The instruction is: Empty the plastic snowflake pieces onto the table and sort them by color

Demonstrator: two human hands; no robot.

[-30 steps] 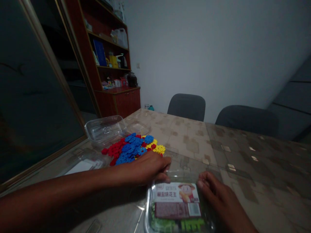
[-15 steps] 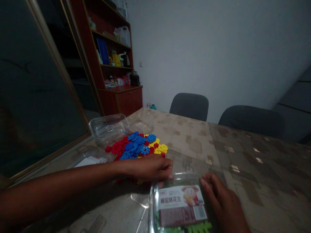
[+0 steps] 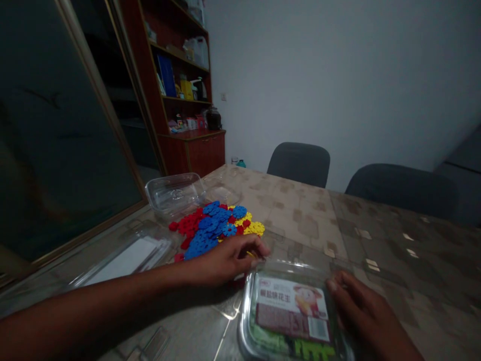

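Now one labelled clear container sits on one table before me. My left hand curls at its far left corner, my right hand at its right edge; whether either set of fingers grips, I can't tell. Beyond: one disc pile, one open tray, two chairs.

The patterned table bears a labelled box, coloured discs, a clear tray and a lid.

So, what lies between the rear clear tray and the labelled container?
A pile of red, blue and yellow pieces, then the left hand, in the head view.
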